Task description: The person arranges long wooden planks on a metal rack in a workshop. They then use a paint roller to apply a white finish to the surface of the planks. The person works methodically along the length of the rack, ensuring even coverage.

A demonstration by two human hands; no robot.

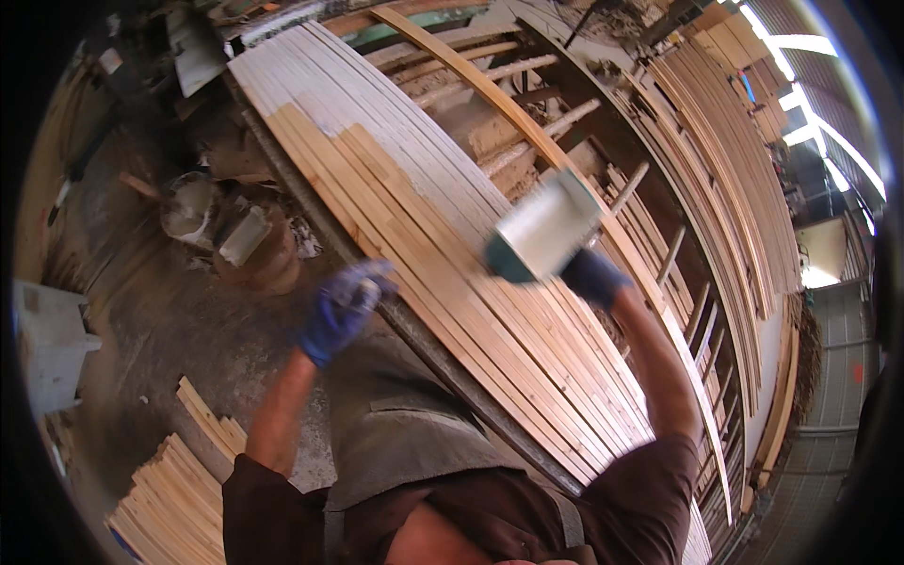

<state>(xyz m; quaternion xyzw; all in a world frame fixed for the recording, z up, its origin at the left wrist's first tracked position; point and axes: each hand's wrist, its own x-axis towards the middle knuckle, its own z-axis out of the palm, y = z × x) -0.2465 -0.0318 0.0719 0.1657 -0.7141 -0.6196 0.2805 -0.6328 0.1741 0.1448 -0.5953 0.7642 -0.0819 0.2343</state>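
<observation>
My right hand (597,277), in a dark blue glove, grips a wide rectangular tool (549,226) with a pale face and a teal edge. Motion blurs that tool, so its exact kind is unclear. It is over a row of long wooden boards (405,240) laid side by side on a bench. A whitish coat (320,75) covers the far part of the boards, ending in an uneven edge; the nearer part is bare wood. My left hand (347,309), in a blue glove, is beside the boards' left edge. Its fingers are smeared by motion.
Left of the bench, a bucket (190,209) and a stained container (256,247) stand on the floor. A rack with round rungs (629,188) runs along the right, with stacked planks (725,160) beyond. Wood strips (179,504) lie at lower left, below a pale plastic stool (52,344).
</observation>
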